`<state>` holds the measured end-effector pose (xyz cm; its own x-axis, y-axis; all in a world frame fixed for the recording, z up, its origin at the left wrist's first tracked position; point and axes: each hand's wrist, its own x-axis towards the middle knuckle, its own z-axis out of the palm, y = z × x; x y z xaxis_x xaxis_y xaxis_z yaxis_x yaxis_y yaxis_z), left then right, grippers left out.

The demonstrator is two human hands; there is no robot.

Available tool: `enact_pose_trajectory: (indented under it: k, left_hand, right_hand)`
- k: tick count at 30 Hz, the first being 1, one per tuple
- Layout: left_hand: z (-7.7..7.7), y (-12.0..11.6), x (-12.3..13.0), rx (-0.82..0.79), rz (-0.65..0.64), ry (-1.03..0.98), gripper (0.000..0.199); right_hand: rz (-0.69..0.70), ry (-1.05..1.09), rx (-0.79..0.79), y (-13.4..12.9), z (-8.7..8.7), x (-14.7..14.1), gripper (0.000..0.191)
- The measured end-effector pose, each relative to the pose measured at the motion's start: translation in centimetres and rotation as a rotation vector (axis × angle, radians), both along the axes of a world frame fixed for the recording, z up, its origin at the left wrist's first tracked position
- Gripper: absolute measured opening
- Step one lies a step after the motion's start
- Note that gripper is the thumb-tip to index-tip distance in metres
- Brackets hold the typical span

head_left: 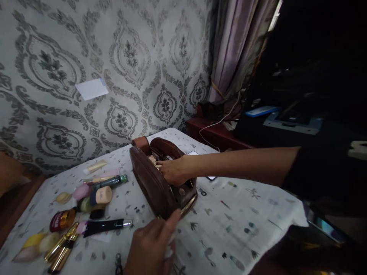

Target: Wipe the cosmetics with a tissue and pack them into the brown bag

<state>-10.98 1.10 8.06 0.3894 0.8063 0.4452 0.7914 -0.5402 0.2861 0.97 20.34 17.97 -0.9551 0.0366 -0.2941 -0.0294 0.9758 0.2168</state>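
Observation:
A dark brown zip bag (151, 183) stands unzipped on the patterned cloth (229, 244). My right hand (174, 172) reaches into its opening from the right, fingers bunched and partly hidden by the bag's wall. By those fingertips a beige item (154, 159) shows inside; whether I hold it is unclear. My left hand (150, 246) is at the bag's near end, one finger stretched along the gold zip edge and the others curled. Something whitish shows beneath that hand, too blurred to name.
Makeup items lie to the left: a black tube (104, 226), gold tubes (61, 248), a red-and-gold jar (62, 220), a green bottle (110, 181) and sponges (82, 191). A phone (211, 178) lies partly behind my right forearm. Patterned wallpaper (129, 76) backs the table.

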Motion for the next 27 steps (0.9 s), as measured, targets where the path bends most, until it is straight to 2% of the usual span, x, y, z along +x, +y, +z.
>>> enact_pose_trajectory:
  k: [1,3,5,8,11,15,20,24,27]
  left_hand:
    - [0.4,0.7,0.9,0.097,0.05,0.122,0.067]
    - [1.1,1.9,2.5,0.155,0.145,0.335,0.076]
    - [1.6,2.7,3.6,0.178,0.241,0.456,0.071]
    - [1.8,3.1,4.4,0.227,0.3,0.535,0.057]
    - [1.8,2.9,4.5,0.268,0.316,0.568,0.051]
    - [2.0,2.9,4.6,0.28,0.366,0.589,0.052]
    - [1.9,2.9,4.8,0.302,0.347,0.572,0.052]
    - [1.6,2.5,4.9,0.243,0.396,0.54,0.062]
    - [1.7,2.0,4.7,0.214,0.401,0.488,0.073]
  right_hand:
    - [0.021,-0.033,0.004,0.0,0.0,0.0,0.021]
    - [0.043,-0.074,0.016,0.0,0.0,0.0,0.02]
    - [0.052,-0.095,0.026,0.0,0.0,0.0,0.021]
    - [0.056,-0.116,0.034,0.0,0.1,0.0,0.022]
    - [0.052,-0.132,0.037,-0.2,0.4,0.0,0.024]
    - [0.062,-0.141,0.034,-0.5,0.7,0.3,0.026]
    - [0.071,-0.143,0.037,-0.8,0.7,0.6,0.022]
    - [0.046,-0.134,0.037,-0.6,0.9,0.6,0.018]
    - [0.005,-0.065,0.003,-0.7,1.7,1.3,0.017]
